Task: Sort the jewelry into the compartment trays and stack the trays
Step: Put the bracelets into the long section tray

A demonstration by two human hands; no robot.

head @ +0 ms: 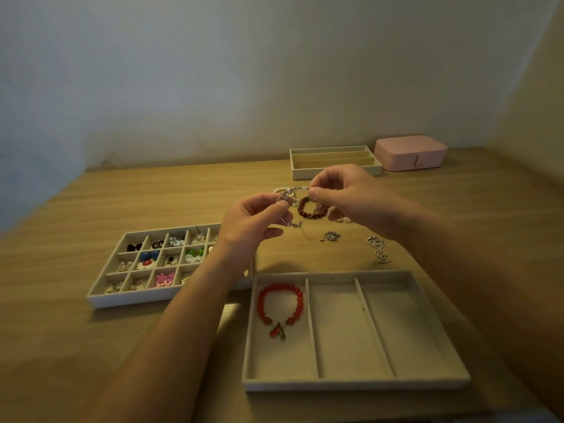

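Observation:
My left hand point(254, 219) and my right hand point(351, 196) are raised over the table middle, both pinching a pale beaded bracelet point(293, 190) stretched between them. Beneath them lies a dark red bead bracelet point(305, 207) among tangled pieces. A three-compartment grey tray point(357, 384) sits at the near right; its left compartment holds a bright red bead bracelet point(280, 303). A many-compartment tray point(122, 300) at the left holds several earrings and small pieces; my left forearm covers its right part.
Two silver chains point(378, 248) point(331, 236) lie loose on the wooden table right of centre. A long-slot tray point(332, 172) stands at the back, with a pink jewelry box point(410, 152) to its right. A wall runs behind the table.

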